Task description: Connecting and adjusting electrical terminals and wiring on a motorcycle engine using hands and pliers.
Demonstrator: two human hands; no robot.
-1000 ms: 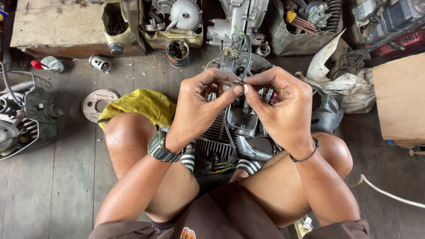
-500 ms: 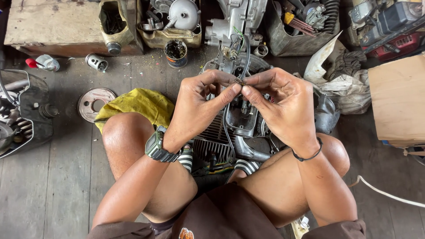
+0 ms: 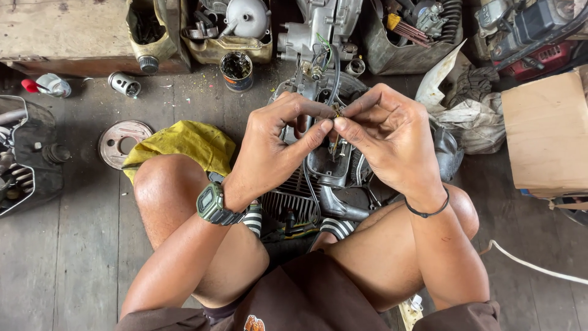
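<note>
My left hand (image 3: 278,147) and my right hand (image 3: 389,138) meet fingertip to fingertip above a small engine (image 3: 321,165) that sits between my knees. Both pinch a tiny brass-coloured part (image 3: 336,111) with a thin pin hanging below it. A dark green watch is on my left wrist, a black band on my right. Thin wires (image 3: 327,58) run up from the engine behind my fingers. Most of the small part is hidden by my fingertips.
A yellow rag (image 3: 187,144) lies by my left knee next to a round metal disc (image 3: 122,141). A tin can (image 3: 236,70), trays of parts (image 3: 226,30), another engine (image 3: 24,153) at left and a cardboard box (image 3: 548,132) at right ring the wooden floor.
My hands have stayed together on the small part, with only slight shifts of the fingers. The view has tilted a little, so everything sits slightly lower in frame.
</note>
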